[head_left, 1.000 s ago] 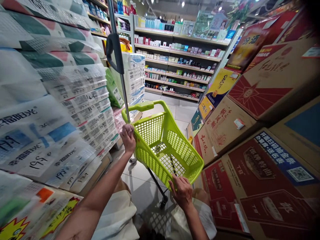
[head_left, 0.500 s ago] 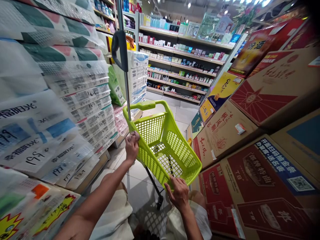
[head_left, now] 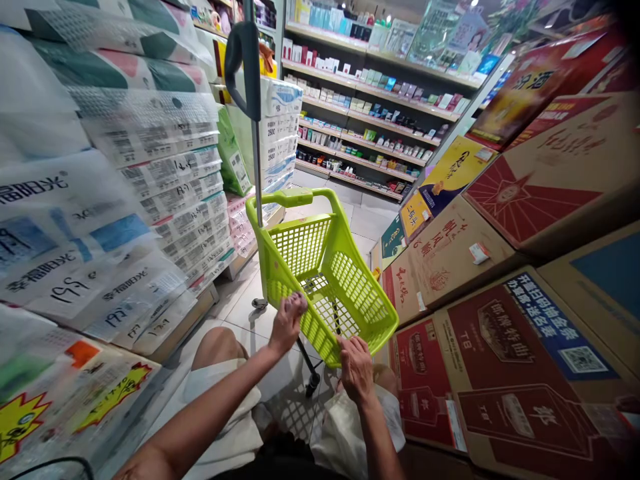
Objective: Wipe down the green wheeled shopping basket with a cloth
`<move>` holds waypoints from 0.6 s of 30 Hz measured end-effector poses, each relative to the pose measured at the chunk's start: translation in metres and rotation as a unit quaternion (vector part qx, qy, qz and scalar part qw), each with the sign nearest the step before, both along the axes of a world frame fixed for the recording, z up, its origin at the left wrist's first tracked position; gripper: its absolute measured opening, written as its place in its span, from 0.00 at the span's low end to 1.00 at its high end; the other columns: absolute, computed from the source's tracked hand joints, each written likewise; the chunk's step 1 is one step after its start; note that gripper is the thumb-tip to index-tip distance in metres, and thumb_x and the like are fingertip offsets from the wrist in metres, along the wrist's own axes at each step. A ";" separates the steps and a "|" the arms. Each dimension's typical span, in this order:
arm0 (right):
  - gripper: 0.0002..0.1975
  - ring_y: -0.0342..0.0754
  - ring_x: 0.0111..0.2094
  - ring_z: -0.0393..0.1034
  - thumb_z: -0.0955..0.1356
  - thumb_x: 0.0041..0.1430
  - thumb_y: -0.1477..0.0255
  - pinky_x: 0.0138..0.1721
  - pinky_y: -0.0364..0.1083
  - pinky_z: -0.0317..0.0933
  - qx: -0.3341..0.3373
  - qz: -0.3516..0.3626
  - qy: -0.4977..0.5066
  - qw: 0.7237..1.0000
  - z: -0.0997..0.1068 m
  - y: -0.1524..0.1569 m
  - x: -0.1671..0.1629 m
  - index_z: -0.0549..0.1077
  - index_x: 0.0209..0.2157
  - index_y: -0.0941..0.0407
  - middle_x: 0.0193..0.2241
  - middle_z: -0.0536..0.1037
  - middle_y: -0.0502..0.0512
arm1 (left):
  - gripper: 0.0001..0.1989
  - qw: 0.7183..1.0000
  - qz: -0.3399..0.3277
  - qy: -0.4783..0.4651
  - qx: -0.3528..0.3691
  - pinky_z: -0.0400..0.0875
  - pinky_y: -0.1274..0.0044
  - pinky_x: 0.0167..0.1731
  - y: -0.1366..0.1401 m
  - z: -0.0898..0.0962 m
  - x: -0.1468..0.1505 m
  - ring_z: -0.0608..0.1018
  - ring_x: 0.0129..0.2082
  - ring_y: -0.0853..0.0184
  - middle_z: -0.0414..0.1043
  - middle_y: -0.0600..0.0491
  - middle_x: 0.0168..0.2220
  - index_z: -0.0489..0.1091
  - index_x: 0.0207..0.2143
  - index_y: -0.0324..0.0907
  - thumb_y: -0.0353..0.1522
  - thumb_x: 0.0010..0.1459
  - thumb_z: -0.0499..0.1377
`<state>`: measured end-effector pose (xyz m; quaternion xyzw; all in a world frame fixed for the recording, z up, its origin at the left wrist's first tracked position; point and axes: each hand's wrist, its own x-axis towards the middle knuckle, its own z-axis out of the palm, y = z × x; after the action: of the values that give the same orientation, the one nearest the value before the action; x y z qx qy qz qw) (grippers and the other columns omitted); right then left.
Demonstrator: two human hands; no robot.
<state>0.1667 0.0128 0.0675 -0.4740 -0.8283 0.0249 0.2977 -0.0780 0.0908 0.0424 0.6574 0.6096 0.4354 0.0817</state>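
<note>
A lime-green plastic shopping basket cart (head_left: 369,270) stands in front of me, its lattice basket tilted and with no goods in it. My left hand (head_left: 284,330) is closed around a crumpled greyish-pink cloth (head_left: 297,303), which is against the basket's near left rim. At the near corner, my right hand (head_left: 357,365) grips the rim, fingers over the edge. From the basket's far left side rises a metal pole with a dark grey handle (head_left: 250,73). A caster wheel (head_left: 313,383) shows below the basket.
Wrapped paper packs (head_left: 175,173) are piled high on the left. Liquor cartons (head_left: 493,333) crowd the right side. Cosmetics shelves (head_left: 365,87) stand across the far end. Pale floor tiles (head_left: 235,307) run between the stacks.
My left hand has slid with the cloth along the rim, from the upper left toward the near right. My right hand still holds the near corner. The view has tilted down slightly.
</note>
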 end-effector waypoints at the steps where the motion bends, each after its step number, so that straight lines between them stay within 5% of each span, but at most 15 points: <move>1: 0.26 0.50 0.46 0.73 0.49 0.76 0.65 0.61 0.54 0.55 -0.005 0.000 -0.006 1.000 0.002 0.000 0.003 0.72 0.59 0.51 0.47 0.82 0.55 | 0.16 1.000 -0.025 0.011 0.001 0.75 0.71 0.41 -0.008 -0.004 0.005 0.75 0.40 0.61 0.66 0.46 0.45 0.73 0.51 0.46 0.27 0.63 0.55; 5: 0.28 0.50 0.47 0.73 0.48 0.76 0.66 0.63 0.55 0.52 -0.020 -0.040 0.007 0.999 0.010 -0.005 0.020 0.76 0.54 0.51 0.44 0.82 0.54 | 0.15 0.996 0.069 -0.014 -0.050 0.74 0.70 0.37 0.023 0.022 -0.021 0.74 0.36 0.61 0.66 0.45 0.45 0.73 0.51 0.45 0.28 0.64 0.55; 9: 0.29 0.50 0.47 0.72 0.47 0.76 0.67 0.61 0.55 0.53 -0.030 -0.083 0.034 0.996 0.005 -0.014 0.036 0.77 0.49 0.52 0.43 0.82 0.54 | 0.15 0.985 0.162 -0.041 -0.032 0.74 0.67 0.41 0.056 0.048 -0.038 0.75 0.41 0.57 0.65 0.42 0.48 0.73 0.51 0.43 0.30 0.65 0.55; 11: 0.28 0.49 0.47 0.72 0.48 0.76 0.68 0.62 0.56 0.52 -0.032 -0.089 0.042 0.995 0.000 -0.019 0.041 0.77 0.49 0.52 0.44 0.82 0.54 | 0.14 0.991 0.124 -0.039 -0.035 0.75 0.67 0.41 0.036 0.038 -0.021 0.75 0.40 0.58 0.66 0.43 0.46 0.73 0.50 0.43 0.29 0.65 0.54; 16: 0.28 0.50 0.49 0.71 0.48 0.76 0.67 0.64 0.57 0.50 -0.025 -0.092 0.055 0.994 0.000 -0.021 0.044 0.77 0.49 0.52 0.44 0.82 0.55 | 0.19 0.988 -0.137 -0.021 -0.066 0.76 0.73 0.42 -0.041 0.003 0.032 0.75 0.39 0.64 0.67 0.50 0.43 0.73 0.52 0.50 0.26 0.61 0.55; 18: 0.28 0.50 0.50 0.71 0.48 0.76 0.66 0.65 0.57 0.49 -0.020 -0.091 0.061 0.994 0.005 -0.021 0.046 0.76 0.49 0.52 0.45 0.82 0.55 | 0.22 0.985 -0.144 -0.045 -0.079 0.76 0.73 0.44 -0.046 0.007 0.037 0.76 0.40 0.64 0.67 0.50 0.44 0.74 0.52 0.50 0.24 0.59 0.55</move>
<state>0.2131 -0.0078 0.0727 -0.5510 -0.7612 0.0427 0.3395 -0.0409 0.0445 0.0492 0.7096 0.5367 0.3985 0.2229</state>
